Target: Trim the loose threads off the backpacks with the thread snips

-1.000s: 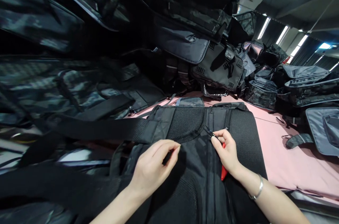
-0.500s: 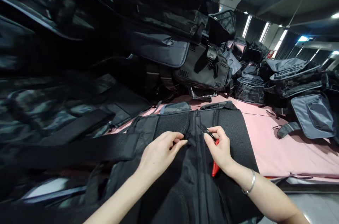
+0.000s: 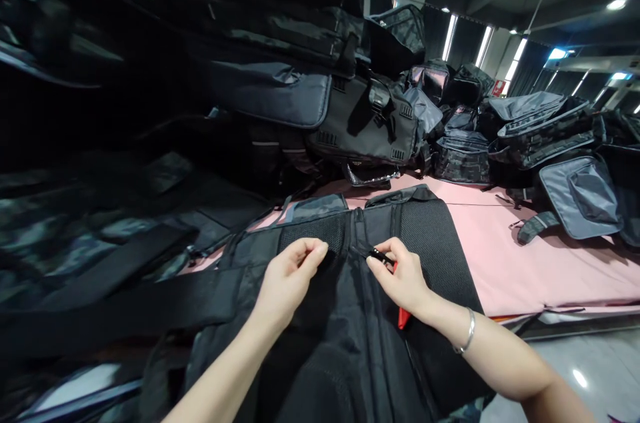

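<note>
A black backpack point(image 3: 325, 343) with mesh panels lies in front of me, a zipper seam running down its middle. My right hand point(image 3: 400, 274) grips a pair of thread snips point(image 3: 404, 318) with red handles; the dark blade end points left over the seam near the top of the bag. Just left of the seam, above the mesh, my left hand point(image 3: 295, 273) is closed in a pinch of thumb and fingertips. Whatever lies between those fingertips, perhaps nothing, is too small to make out.
The bag rests on a pink-covered table point(image 3: 500, 256). Black and camouflage bags are piled high at the left and back, including a grey-black bag point(image 3: 365, 120) behind the backpack. More bags stand to the right, among them one with a grey flap point(image 3: 580, 200).
My left hand has moved left and slightly up, away from the seam. My right hand keeps hold of the snips, now slightly more left in view. The whole view has shifted a little.
</note>
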Tool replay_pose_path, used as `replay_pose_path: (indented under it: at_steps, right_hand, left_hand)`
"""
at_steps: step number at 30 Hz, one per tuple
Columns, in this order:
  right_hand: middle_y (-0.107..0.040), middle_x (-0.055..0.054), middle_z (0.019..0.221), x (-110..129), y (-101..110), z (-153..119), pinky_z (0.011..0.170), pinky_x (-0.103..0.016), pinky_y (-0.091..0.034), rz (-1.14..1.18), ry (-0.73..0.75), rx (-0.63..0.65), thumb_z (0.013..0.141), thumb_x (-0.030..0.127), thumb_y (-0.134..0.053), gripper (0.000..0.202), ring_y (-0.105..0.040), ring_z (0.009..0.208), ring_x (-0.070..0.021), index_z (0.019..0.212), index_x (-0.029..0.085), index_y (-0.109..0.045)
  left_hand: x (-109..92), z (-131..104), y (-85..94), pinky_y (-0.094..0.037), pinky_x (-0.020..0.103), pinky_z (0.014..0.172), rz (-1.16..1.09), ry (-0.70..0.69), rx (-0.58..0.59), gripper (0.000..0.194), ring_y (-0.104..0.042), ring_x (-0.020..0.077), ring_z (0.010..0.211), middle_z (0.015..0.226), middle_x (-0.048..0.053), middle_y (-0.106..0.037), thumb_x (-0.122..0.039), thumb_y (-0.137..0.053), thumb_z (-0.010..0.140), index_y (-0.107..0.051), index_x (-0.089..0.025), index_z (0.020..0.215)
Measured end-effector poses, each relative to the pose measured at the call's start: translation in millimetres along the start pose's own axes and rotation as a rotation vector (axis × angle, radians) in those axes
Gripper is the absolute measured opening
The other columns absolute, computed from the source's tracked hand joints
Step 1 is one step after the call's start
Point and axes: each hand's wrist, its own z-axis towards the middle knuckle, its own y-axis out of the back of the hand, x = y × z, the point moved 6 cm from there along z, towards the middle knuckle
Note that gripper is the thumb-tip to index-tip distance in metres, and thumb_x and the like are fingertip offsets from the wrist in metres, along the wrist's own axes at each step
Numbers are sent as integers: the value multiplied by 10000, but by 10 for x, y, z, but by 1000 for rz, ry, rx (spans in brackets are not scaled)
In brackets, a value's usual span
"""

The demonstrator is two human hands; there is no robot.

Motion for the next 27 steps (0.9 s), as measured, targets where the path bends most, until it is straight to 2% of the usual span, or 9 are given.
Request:
replay_pose_path:
  at_steps: [2, 6, 10, 16, 27]
  right_hand:
    - [-625, 5, 765, 31, -24, -4, 596, -220, -448, -85, 48, 34, 845, 355, -539, 160, -579, 634, -128, 896, 205, -560]
    - [-656, -18, 851, 68, -85, -5, 651, -224, -478, -267, 115, 101, 882, 311, -506, 134, -622, 726, -147, 937, 204, -566]
    - [-664, -27, 878, 66, -128, 15, 653, -224, -491, -370, 119, 114, 881, 312, -527, 156, -640, 732, -155, 986, 199, -547]
    - [-667, -20, 875, 77, -173, 73, 647, -254, -482, -517, 157, 120, 908, 326, -495, 158, -652, 732, -174, 1005, 206, -532]
    - [-674, -21, 872, 83, -127, 97, 690, -224, -467, -382, 167, 139, 904, 289, -495, 124, -639, 775, -150, 933, 202, -578]
  left_hand:
    - [9, -4, 31, -316, 240, 552, -30, 6, -37, 310, -399, 119, 594, 642, -19, -481, -464, -613, 662, -559, -164, 723]
    - [9, -23, -19, -346, 238, 633, -94, -9, -37, 276, -438, 125, 671, 687, -13, -510, -423, -639, 663, -567, -163, 722]
    - [20, -52, -51, -352, 242, 642, -105, -30, -48, 265, -446, 129, 682, 700, -11, -518, -419, -635, 678, -567, -169, 731]
    - [2, -95, -97, -343, 243, 611, -35, -89, 2, 258, -434, 124, 647, 697, -14, -509, -431, -603, 728, -552, -178, 725]
    - [32, -109, -85, -351, 241, 608, -19, -112, 15, 238, -445, 127, 649, 699, -14, -510, -421, -602, 741, -556, -188, 732]
